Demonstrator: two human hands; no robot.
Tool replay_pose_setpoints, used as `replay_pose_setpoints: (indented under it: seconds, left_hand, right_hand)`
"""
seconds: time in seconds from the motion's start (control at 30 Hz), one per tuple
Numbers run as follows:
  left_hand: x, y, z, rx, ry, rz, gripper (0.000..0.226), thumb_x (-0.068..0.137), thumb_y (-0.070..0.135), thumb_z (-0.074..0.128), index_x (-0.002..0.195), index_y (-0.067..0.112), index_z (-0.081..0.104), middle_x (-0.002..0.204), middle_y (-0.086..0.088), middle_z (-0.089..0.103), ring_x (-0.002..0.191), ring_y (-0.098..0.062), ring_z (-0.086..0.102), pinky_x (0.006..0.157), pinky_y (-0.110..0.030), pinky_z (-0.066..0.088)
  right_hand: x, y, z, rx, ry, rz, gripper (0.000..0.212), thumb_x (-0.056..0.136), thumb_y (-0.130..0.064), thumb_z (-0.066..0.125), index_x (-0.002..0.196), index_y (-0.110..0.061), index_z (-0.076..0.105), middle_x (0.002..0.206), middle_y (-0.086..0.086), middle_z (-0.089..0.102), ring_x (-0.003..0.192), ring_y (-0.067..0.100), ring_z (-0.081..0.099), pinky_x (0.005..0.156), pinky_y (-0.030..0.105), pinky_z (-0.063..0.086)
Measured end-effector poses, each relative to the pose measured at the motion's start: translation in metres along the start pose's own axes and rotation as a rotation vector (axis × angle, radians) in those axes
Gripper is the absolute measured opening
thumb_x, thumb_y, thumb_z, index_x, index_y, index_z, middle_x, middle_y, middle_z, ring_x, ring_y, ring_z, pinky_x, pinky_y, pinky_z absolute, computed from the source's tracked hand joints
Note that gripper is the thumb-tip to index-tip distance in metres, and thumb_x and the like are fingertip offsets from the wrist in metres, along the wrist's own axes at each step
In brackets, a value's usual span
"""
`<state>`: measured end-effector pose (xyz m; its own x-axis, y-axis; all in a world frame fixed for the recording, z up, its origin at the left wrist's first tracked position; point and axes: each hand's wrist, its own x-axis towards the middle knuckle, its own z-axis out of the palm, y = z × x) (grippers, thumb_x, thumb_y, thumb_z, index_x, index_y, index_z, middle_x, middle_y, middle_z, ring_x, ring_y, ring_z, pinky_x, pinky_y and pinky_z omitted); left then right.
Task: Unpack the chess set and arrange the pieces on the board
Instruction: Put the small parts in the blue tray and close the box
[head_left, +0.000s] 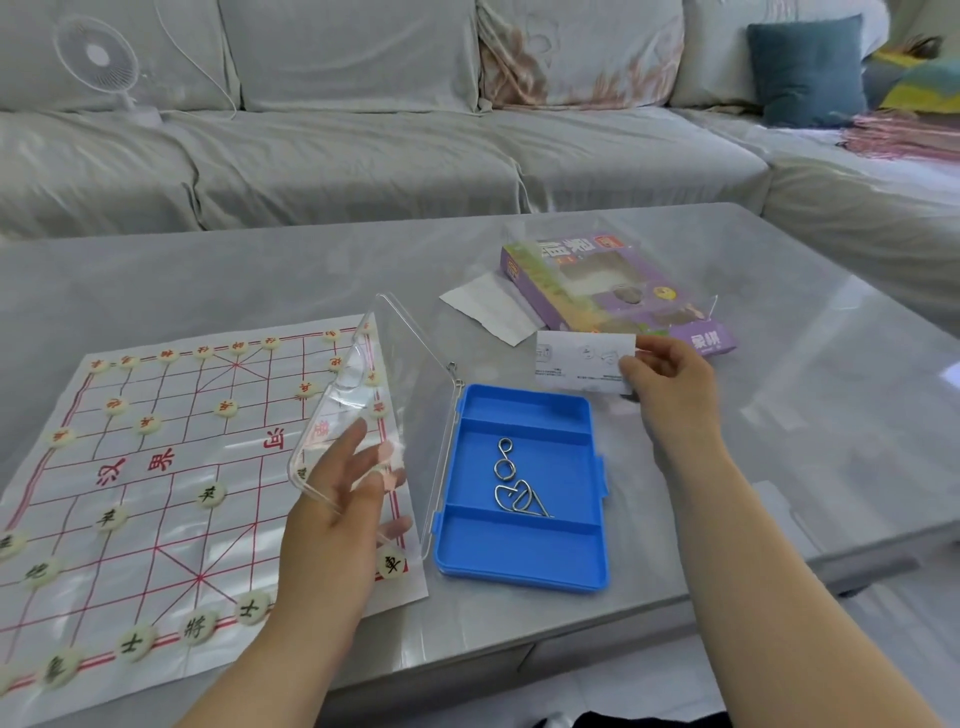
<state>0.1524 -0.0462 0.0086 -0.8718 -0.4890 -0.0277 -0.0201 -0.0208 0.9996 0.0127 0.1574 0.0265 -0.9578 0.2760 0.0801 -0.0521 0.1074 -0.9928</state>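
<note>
Two hands: apart; left hand grips the clear lid, right hand pinches a white card.
Chess pieces: set out on the paper board, left on the surface.
Blue case: wire puzzle in middle compartment.

board 1 | tray 1 | lid 1 | box 1 | card 1
</note>
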Motion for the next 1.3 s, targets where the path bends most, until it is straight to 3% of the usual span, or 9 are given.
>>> replay_pose_setpoints:
  seconds: [0.17, 0.4, 0.53, 0.6, 0.77, 0.93, 1.03, 1.17, 1.3]
  left_hand:
    - [-0.002, 0.003, 0.005, 0.091, -0.006, -0.007, 0.034, 0.092, 0.012, 0.041, 0.122, 0.024, 0.052, 0.102, 0.025, 0.052, 0.089, -0.015, 0.062, 0.048, -0.004, 0.043]
    - [-0.01, 0.009, 0.011, 0.143, -0.063, 0.096, 0.037, 0.093, 0.01, 0.039, 0.104, 0.046, 0.042, 0.118, 0.007, 0.051, 0.094, -0.009, 0.055, 0.068, -0.018, 0.046]
    - [-0.012, 0.013, 0.015, 0.253, -0.132, 0.145, 0.038, 0.093, 0.016, 0.039, 0.106, 0.051, 0.037, 0.125, 0.013, 0.046, 0.111, -0.014, 0.05, 0.093, -0.036, 0.044]
    - [-0.014, 0.015, 0.02, 0.309, -0.171, 0.166, 0.037, 0.092, 0.019, 0.042, 0.1, 0.054, 0.034, 0.125, 0.018, 0.042, 0.114, -0.011, 0.046, 0.093, -0.029, 0.039]
    - [-0.014, 0.01, 0.027, 0.436, -0.222, 0.139, 0.05, 0.088, 0.026, 0.048, 0.134, 0.031, 0.03, 0.14, 0.013, 0.032, 0.128, -0.014, 0.035, 0.101, -0.038, 0.04]
    - [-0.015, 0.008, 0.032, 0.426, -0.279, 0.202, 0.05, 0.085, 0.027, 0.052, 0.116, 0.055, 0.023, 0.128, 0.02, 0.035, 0.112, 0.003, 0.037, 0.081, -0.011, 0.036]
    - [-0.014, 0.006, 0.038, 0.477, -0.344, 0.272, 0.049, 0.084, 0.028, 0.055, 0.1, 0.06, 0.023, 0.104, 0.039, 0.029, 0.091, 0.018, 0.038, 0.067, 0.002, 0.034]
    - [-0.01, 0.0, 0.046, 0.514, -0.372, 0.337, 0.048, 0.084, 0.026, 0.056, 0.108, 0.054, 0.025, 0.115, 0.028, 0.033, 0.103, 0.002, 0.032, 0.086, -0.009, 0.028]
    - [-0.009, -0.007, 0.046, 0.517, -0.378, 0.382, 0.051, 0.083, 0.025, 0.057, 0.105, 0.056, 0.024, 0.113, 0.038, 0.024, 0.102, 0.018, 0.028, 0.083, 0.007, 0.019]
  right_hand:
    - [-0.036, -0.006, -0.006, 0.145, -0.16, 0.109, 0.026, 0.082, 0.009, 0.052, 0.097, -0.012, 0.051, 0.066, 0.0, 0.053, 0.053, 0.007, 0.057, 0.046, 0.015, 0.05]
    - [-0.07, 0.019, -0.007, -0.338, -0.227, -0.015, 0.028, 0.086, -0.001, 0.051, 0.108, -0.019, 0.057, 0.07, -0.009, 0.046, 0.063, 0.005, 0.047, 0.048, 0.011, 0.046]
    - [-0.071, 0.029, 0.001, -0.651, -0.218, -0.096, 0.026, 0.088, -0.02, 0.053, 0.112, -0.027, 0.058, 0.076, -0.017, 0.05, 0.072, 0.007, 0.044, 0.062, 0.021, 0.035]
    - [-0.07, 0.03, 0.007, -0.808, -0.261, -0.175, 0.026, 0.088, -0.025, 0.051, 0.114, -0.029, 0.058, 0.089, -0.014, 0.058, 0.085, 0.008, 0.041, 0.07, 0.021, 0.031]
    - [-0.066, 0.03, 0.005, -0.795, -0.273, -0.275, 0.022, 0.086, -0.022, 0.055, 0.108, -0.022, 0.062, 0.099, -0.008, 0.06, 0.089, 0.013, 0.042, 0.071, 0.018, 0.027]
    - [-0.059, 0.028, -0.013, -0.426, -0.259, -0.18, 0.018, 0.082, -0.003, 0.058, 0.091, -0.017, 0.065, 0.091, -0.003, 0.058, 0.071, 0.004, 0.044, 0.062, 0.004, 0.034]
    - [-0.054, 0.027, -0.017, -0.661, -0.197, -0.326, 0.023, 0.079, -0.01, 0.065, 0.102, -0.014, 0.067, 0.111, 0.005, 0.057, 0.095, 0.016, 0.046, 0.076, 0.011, 0.027]
    - [-0.063, 0.029, -0.001, -0.902, -0.324, -0.544, 0.032, 0.078, -0.036, 0.065, 0.108, -0.024, 0.066, 0.133, 0.001, 0.047, 0.121, 0.025, 0.038, 0.098, 0.03, 0.021]
    - [-0.062, 0.039, 0.01, -1.048, -0.277, -0.394, 0.037, 0.084, -0.048, 0.048, 0.114, -0.028, 0.058, 0.128, -0.006, 0.042, 0.12, 0.018, 0.028, 0.09, 0.026, 0.009]
